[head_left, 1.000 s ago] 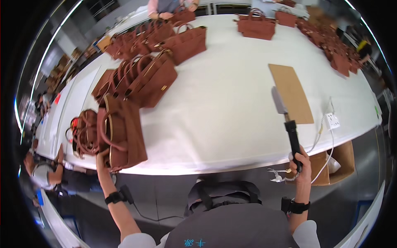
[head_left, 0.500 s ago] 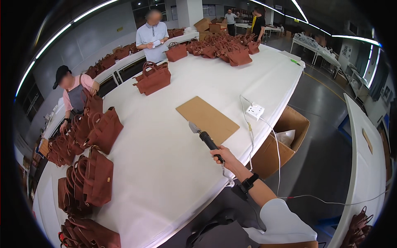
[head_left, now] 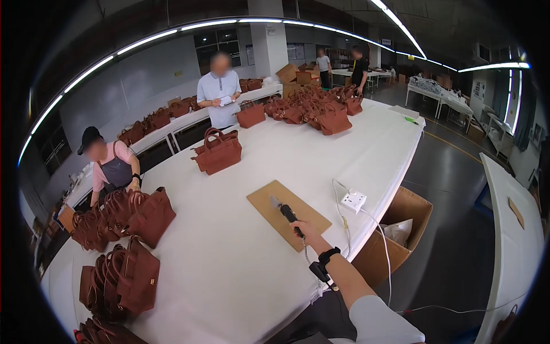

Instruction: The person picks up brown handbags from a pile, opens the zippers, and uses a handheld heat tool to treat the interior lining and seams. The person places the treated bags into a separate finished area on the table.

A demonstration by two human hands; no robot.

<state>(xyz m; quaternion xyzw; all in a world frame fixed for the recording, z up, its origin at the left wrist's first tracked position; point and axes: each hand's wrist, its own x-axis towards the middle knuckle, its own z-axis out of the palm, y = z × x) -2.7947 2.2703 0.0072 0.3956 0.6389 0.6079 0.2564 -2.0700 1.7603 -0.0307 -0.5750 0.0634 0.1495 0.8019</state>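
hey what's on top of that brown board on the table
Your right hand holds a black-handled tool over the brown board; whether the tool touches it, I can't tell. The patches hidden by the hand and tool can't be seen.

Strip lights (head_left: 260, 20): lit white rows overhead, main source; small flare at the far-right end.
Ceiling (head_left: 335, 16): dim, near black between the rows.
Bench (head_left: 217, 252): brightest broad surface, evenly lit, with slight greying toward the lower left.
Floor (head_left: 452, 200): dark grey, with a soft pale sheen.
Bags (head_left: 137, 281): colour readable; folds and gaps between handles sink into shadow.
Hand (head_left: 307, 232): adequately lit, outline legible, fine detail soft.
Co-workers' heads (head_left: 220, 64): blurred out.
Far room: small, soft, detail indistinct.
Rim: fisheye curvature bends straight edges; corners fall to black.
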